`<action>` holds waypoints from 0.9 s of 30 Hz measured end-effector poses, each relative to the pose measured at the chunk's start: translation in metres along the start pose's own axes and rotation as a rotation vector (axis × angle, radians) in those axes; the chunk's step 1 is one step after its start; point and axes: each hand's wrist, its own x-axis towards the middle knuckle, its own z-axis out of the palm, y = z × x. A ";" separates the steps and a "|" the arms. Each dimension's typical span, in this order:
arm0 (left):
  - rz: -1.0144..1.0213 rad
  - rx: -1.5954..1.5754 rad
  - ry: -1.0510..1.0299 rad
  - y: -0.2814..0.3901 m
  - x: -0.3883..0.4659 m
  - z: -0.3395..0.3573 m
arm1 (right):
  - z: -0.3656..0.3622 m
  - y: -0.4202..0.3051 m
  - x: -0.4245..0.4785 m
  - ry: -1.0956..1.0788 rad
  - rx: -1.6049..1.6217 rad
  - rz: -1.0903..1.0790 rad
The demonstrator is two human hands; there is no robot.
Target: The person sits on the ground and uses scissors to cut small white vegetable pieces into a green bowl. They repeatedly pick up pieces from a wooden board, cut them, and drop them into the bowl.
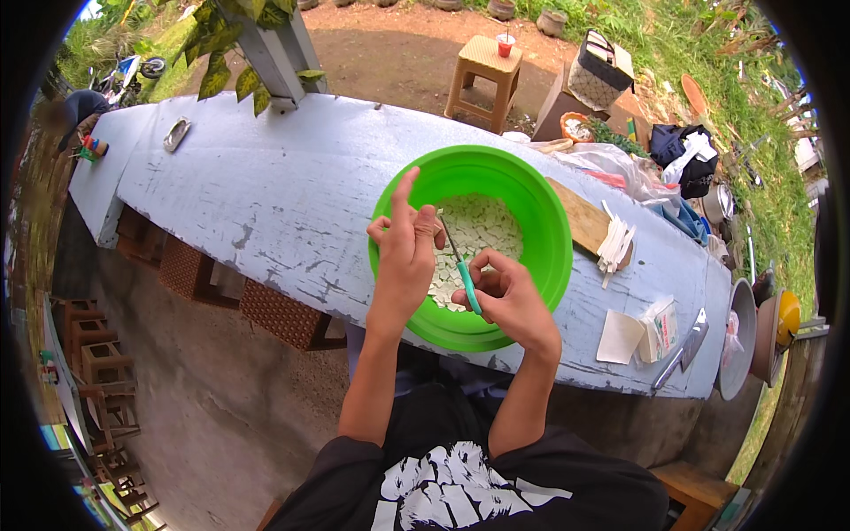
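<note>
A round green plastic basin (pixel 554 285) stands on the worn, pale blue table, its bottom covered with many small white cut pieces (pixel 488 222). Above the basin's left side is my left hand (pixel 408 242), index finger raised and thumb bent; a small bit may lie at the fingertips, but I cannot tell. My right hand (pixel 508 292) holds scissors with teal handles (pixel 469 287) over the basin, the blades pointing up and left towards my left hand. To the right, a bundle of white strips (pixel 615 242) lies on the end of a wooden board (pixel 578 216).
Right of the basin lie an opened packet (pixel 659 332), a folded white sheet (pixel 619 337) and a cleaver (pixel 694 342). Plastic bags (pixel 611 162) crowd the far right edge. A metal post (pixel 272 60) rises beyond the table. A person (pixel 83 109) is at the far left.
</note>
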 end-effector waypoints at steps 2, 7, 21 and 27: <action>-0.065 -0.079 -0.016 0.000 0.001 -0.002 | -0.002 0.000 0.000 0.010 0.000 -0.004; -0.071 -0.164 0.043 -0.006 0.001 0.001 | -0.001 0.004 0.002 0.026 0.021 -0.049; -0.064 -0.465 0.010 -0.001 0.005 -0.005 | 0.001 0.001 0.005 0.316 0.081 -0.118; -0.033 -0.374 0.000 0.024 -0.004 0.003 | -0.019 -0.002 -0.017 0.526 0.229 -0.264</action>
